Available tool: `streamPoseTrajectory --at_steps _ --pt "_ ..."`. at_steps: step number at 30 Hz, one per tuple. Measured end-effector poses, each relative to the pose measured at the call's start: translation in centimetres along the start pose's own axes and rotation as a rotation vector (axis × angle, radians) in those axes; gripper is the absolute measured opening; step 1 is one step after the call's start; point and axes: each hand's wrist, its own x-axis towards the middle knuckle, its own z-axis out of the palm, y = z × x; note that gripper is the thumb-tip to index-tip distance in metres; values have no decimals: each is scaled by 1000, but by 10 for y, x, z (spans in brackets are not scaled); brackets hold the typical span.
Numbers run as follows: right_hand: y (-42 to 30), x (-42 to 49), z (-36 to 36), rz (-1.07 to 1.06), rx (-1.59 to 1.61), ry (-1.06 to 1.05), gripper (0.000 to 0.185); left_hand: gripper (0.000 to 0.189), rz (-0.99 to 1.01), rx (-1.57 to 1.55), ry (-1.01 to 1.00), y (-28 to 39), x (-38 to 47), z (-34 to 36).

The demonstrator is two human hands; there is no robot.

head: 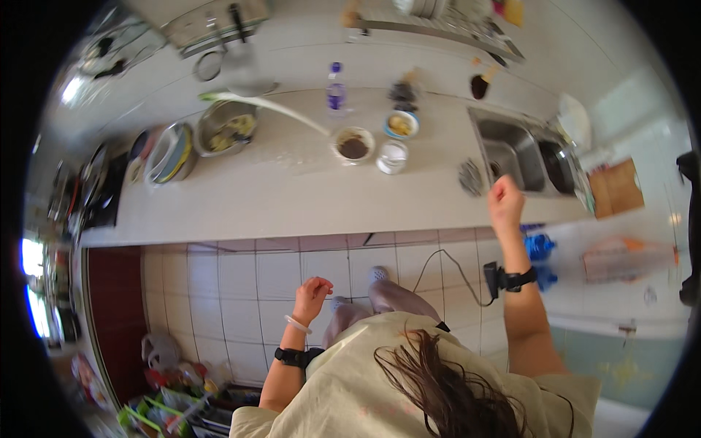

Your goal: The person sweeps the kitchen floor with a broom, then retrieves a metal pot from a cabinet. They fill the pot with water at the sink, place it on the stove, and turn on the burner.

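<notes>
My right hand is curled into a fist above the counter's front edge, by the near left corner of the steel sink. Nothing shows in it. A crumpled grey bundle lies just left of it. Over the floor, in front of my body, hangs my left hand, its fingers loosely bent and no object visible. On the counter stand a pale bowl with dark contents, a glass jar with white contents and a blue-rimmed bowl with yellowish pieces. A scallion stalk reaches towards the pale bowl.
A steel basin with pale pieces and stacked basins stand left, near the stove. A purple bottle is at the back wall. A black cable hangs near my right arm. Bags lie lower left.
</notes>
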Motion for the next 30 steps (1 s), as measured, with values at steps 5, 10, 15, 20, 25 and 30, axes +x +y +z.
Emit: streamPoseTrajectory --at_steps 5,10,15,20,25,30 --pt "84 -118 -30 289 -254 -320 43 12 20 250 -264 3 35 26" --pt "162 -176 -57 414 -362 -270 49 21 111 255 -317 23 61 70" --pt "246 -187 -53 245 -269 -273 25 51 75 224 -289 35 95 129" --pt "311 -172 -57 227 -117 -300 23 85 304 503 318 72 241 174" --pt "376 -170 -78 240 -136 -419 26 88 13 1078 380 131 339 201" --pt "417 -181 -81 30 -123 -294 21 68 -270 1282 166 142 365 209"
